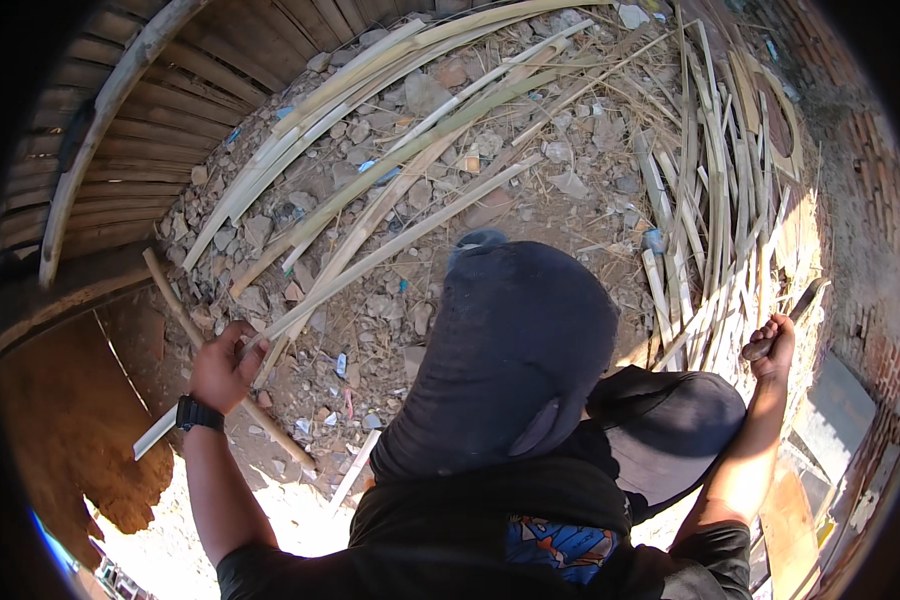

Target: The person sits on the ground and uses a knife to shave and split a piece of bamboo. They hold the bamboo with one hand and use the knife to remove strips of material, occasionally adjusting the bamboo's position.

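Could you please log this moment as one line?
left hand: grips long pale bamboo strip | right hand: holds dark-bladed knife | rubble ground

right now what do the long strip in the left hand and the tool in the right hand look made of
The long strip in the left hand looks like split bamboo: pale, dry, matt, fibrous. The tool in the right hand seems a dull grey metal blade; its handle is hidden in the fist.

Bamboo strips [410, 235] on rubble [370, 300]

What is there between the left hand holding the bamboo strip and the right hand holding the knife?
In the head view, the person's dark-trousered knee fills the stretch between the left hand and right hand.
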Available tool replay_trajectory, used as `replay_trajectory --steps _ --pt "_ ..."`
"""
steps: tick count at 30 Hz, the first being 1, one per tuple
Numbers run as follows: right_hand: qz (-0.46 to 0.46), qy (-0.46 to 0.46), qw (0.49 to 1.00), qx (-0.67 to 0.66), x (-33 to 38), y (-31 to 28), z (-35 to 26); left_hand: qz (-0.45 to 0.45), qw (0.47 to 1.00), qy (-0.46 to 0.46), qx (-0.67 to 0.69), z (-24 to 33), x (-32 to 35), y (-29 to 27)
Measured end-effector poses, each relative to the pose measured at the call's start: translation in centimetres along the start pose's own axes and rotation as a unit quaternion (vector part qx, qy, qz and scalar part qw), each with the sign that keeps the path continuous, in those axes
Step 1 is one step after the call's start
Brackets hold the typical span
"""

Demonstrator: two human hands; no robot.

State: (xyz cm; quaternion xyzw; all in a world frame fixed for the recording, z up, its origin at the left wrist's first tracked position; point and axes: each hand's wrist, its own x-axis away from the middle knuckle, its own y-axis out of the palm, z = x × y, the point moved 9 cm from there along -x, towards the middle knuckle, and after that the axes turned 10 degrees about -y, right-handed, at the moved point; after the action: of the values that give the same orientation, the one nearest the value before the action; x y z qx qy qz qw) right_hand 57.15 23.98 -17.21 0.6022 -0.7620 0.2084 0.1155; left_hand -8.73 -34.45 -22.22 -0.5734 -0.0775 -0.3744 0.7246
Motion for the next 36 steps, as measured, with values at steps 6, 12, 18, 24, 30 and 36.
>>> replay_trajectory --steps 6,12,18,24,30,36 --pt "0.003 0.002 1.0 0.019 0.3 0.3 0.0 0.064 0.993 0.019 -0.097 4.8 2.8 -2.2" --pt "0.009 0.026 1.0 0.006 -1.2 -1.5 1.0 0.126 0.983 0.023 -0.133 4.9 4.3 -4.5" --pt "-0.002 0.023 1.0 -0.006 0.2 -0.6 0.6 0.171 0.97 0.033 -0.169 5.5 4.8 -7.1" --pt "-0.007 0.011 1.0 -0.002 1.3 0.6 0.1 0.231 0.953 0.048 -0.19 5.6 5.4 -10.2" --pt "-0.005 0.015 1.0 -0.008 2.2 1.6 -0.2 0.236 0.948 0.036 -0.211 6.6 5.7 -11.6" --pt "-0.02 0.01 1.0 -0.019 1.9 1.7 -0.2 0.314 0.925 0.065 -0.204 6.2 6.4 -14.4"
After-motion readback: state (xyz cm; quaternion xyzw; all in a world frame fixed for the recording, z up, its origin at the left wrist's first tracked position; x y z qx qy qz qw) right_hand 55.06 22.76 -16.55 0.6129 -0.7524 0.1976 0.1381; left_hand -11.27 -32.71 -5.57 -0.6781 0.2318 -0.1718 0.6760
